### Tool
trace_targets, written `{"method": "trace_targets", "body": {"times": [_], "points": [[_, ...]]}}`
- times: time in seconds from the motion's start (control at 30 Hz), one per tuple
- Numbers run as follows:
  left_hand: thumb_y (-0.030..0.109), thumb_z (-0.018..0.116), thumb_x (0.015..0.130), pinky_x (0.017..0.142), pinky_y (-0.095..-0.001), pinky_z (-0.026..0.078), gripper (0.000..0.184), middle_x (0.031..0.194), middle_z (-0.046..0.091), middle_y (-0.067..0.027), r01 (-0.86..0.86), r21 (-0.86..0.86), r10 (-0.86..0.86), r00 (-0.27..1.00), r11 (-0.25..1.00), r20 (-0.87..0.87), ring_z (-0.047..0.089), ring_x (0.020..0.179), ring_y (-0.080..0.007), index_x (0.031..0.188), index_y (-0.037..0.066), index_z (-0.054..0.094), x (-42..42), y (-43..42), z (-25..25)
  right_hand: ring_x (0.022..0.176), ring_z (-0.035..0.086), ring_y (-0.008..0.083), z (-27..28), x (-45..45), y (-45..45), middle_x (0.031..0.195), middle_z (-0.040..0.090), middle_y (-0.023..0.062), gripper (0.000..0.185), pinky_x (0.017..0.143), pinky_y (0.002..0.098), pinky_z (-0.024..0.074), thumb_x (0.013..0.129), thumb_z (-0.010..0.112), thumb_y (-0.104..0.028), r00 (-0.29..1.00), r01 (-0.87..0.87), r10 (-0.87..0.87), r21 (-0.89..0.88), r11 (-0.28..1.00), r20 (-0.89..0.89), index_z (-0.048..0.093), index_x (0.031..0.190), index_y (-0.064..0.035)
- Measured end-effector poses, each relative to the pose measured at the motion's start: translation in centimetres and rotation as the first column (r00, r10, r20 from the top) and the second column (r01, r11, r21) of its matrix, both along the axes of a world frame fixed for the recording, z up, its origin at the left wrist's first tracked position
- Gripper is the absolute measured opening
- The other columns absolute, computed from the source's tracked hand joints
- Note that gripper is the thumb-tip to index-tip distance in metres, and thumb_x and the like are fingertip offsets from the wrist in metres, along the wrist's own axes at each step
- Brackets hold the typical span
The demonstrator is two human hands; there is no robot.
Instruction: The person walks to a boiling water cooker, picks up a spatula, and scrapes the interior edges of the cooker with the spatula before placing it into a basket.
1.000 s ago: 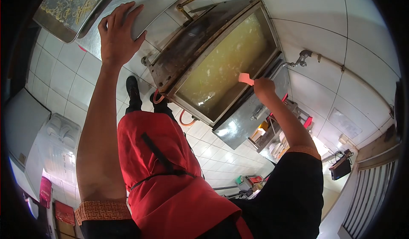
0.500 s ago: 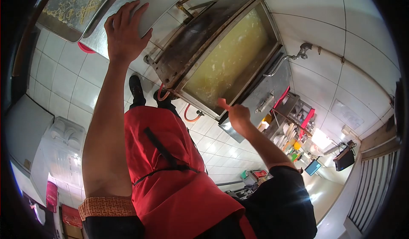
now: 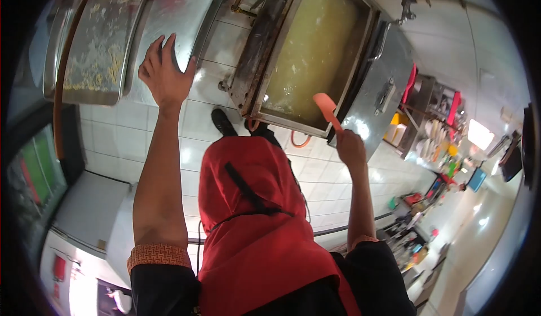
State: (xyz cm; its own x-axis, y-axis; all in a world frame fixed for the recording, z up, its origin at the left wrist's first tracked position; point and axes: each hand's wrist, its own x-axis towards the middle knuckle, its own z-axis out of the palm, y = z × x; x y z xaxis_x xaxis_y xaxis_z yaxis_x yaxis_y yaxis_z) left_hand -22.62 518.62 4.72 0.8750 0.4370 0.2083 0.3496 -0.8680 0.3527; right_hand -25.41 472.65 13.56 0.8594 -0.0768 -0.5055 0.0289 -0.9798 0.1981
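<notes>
My right hand (image 3: pixel 351 148) is closed around the handle of an orange spatula (image 3: pixel 325 106). Its broad head hangs over the near right corner of a rectangular metal vat (image 3: pixel 289 118), which holds cloudy yellowish liquid (image 3: pixel 313 45). To the left, my left hand (image 3: pixel 165 74) has its fingers spread at the edge of a steel counter (image 3: pixel 174 6). Nothing is in that hand, and whether it touches the counter I cannot tell. Beyond it on the counter lies a shallow metal tray (image 3: pixel 101 28) with noodle strands and pale flour-like residue.
A wall tap (image 3: pixel 407 10) with a bent spout is right of the vat. An orange hose (image 3: pixel 301 142) loops beneath it. A steel surface (image 3: pixel 366 99) adjoins the vat's right side. Shelves with dishes (image 3: pixel 434 133) stand farther right. White tiles (image 3: pixel 225 166) cover the floor.
The view has swung, bringing more of the tray into sight. The spatula now shows plainly, its head pointing up and left. My left hand stays spread by the counter.
</notes>
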Motion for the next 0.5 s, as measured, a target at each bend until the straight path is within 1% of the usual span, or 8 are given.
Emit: {"method": "trace_targets", "body": {"times": [0.07,0.13,0.17,0.2,0.27,0.37,0.47,0.5], "points": [[0.045,0.075,0.075,0.107,-0.0475,0.023,0.07,0.141,0.043,0.0014,-0.004,0.046,0.005,1.0,0.999,-0.02,0.037,0.133,-0.0213,0.137,0.026,0.049,0.2,-0.3,-0.2,0.079,0.068,0.0386,2.5,1.0,1.9,0.081,0.068,0.0193,0.04,0.07,0.0491,0.0548,0.097,0.049,-0.038,0.999,0.036,-0.039,-0.105,0.994,-0.02,0.065,0.084,-0.0046],[0.05,0.075,0.074,0.107,-0.048,0.024,0.071,0.141,0.044,0.0017,-0.014,0.068,0.016,1.0,0.998,-0.023,0.038,0.132,-0.0216,0.136,0.026,0.049,0.4,-0.7,-0.1,0.079,0.069,0.0349,3.1,1.8,1.4,0.081,0.069,0.0152,0.037,0.067,0.046,0.0553,0.096,0.051,-0.039,0.995,-0.032,0.016,-0.161,0.986,-0.099,0.066,0.084,-0.0068],[0.057,0.075,0.073,0.107,-0.0488,0.024,0.074,0.14,0.044,0.001,-0.003,0.083,0.004,1.0,0.997,-0.013,0.038,0.132,-0.0226,0.136,0.026,0.05,0.5,-0.7,-0.4,0.077,0.07,0.0316,3.2,2.3,1.1,0.08,0.069,0.0123,0.033,0.065,0.0433,0.0554,0.094,0.054,-0.038,0.99,-0.072,0.049,-0.17,0.983,-0.131,0.067,0.083,-0.0089],[0.058,0.074,0.073,0.106,-0.0489,0.024,0.074,0.14,0.044,0.0004,0.002,0.1,-0.001,1.0,0.995,-0.016,0.038,0.132,-0.023,0.136,0.026,0.049,0.6,-0.8,-0.4,0.076,0.07,0.0282,3.0,2.7,0.8,0.08,0.069,0.011,0.028,0.064,0.0405,0.0556,0.092,0.057,-0.033,0.985,-0.127,0.107,-0.154,0.98,-0.133,0.068,0.083,-0.0098],[0.06,0.074,0.073,0.106,-0.0491,0.024,0.075,0.141,0.044,-0.0007,0.004,0.126,-0.002,1.0,0.992,-0.019,0.039,0.132,-0.0239,0.136,0.025,0.049,0.7,-1.0,-0.5,0.073,0.069,0.033,1.3,3.2,-0.7,0.077,0.069,0.012,0.034,0.063,0.0453,0.0557,0.095,0.054,-0.037,0.938,-0.247,0.205,-0.123,0.961,-0.279,0.067,0.085,-0.0068],[0.062,0.072,0.074,0.107,-0.0494,0.022,0.077,0.141,0.044,-0.0023,0.017,0.143,-0.013,0.999,0.99,-0.033,0.037,0.134,-0.025,0.136,0.024,0.048,0.7,-1.2,-0.6,0.08,0.069,0.0339,-0.3,3.9,-0.8,0.082,0.069,0.0137,0.032,0.07,0.0464,0.0555,0.096,0.051,-0.032,0.899,-0.246,0.195,-0.083,0.966,-0.392,0.067,0.09,-0.0052],[0.061,0.073,0.074,0.108,-0.049,0.022,0.077,0.141,0.043,-0.0029,0.021,0.168,-0.013,0.999,0.986,-0.051,0.036,0.134,-0.025,0.136,0.023,0.048,0.9,-1.2,-0.7,0.083,0.071,0.0287,-2.0,4.5,-1.2,0.083,0.07,0.0109,0.025,0.068,0.042,0.0565,0.092,0.057,-0.027,0.898,-0.096,0.098,0.027,0.995,-0.429,0.069,0.086,-0.0065],[0.06,0.073,0.074,0.107,-0.0491,0.022,0.077,0.14,0.043,-0.0031,0.028,0.177,-0.019,0.998,0.984,-0.055,0.037,0.133,-0.025,0.136,0.022,0.048,0.9,-1.2,-0.8,0.088,0.069,0.033,-3.4,4.3,-1.7,0.085,0.069,0.013,0.031,0.073,0.0442,0.0561,0.095,0.052,-0.029,0.876,-0.062,0.101,0.099,0.993,-0.472,0.07,0.091,-0.0046]]}}
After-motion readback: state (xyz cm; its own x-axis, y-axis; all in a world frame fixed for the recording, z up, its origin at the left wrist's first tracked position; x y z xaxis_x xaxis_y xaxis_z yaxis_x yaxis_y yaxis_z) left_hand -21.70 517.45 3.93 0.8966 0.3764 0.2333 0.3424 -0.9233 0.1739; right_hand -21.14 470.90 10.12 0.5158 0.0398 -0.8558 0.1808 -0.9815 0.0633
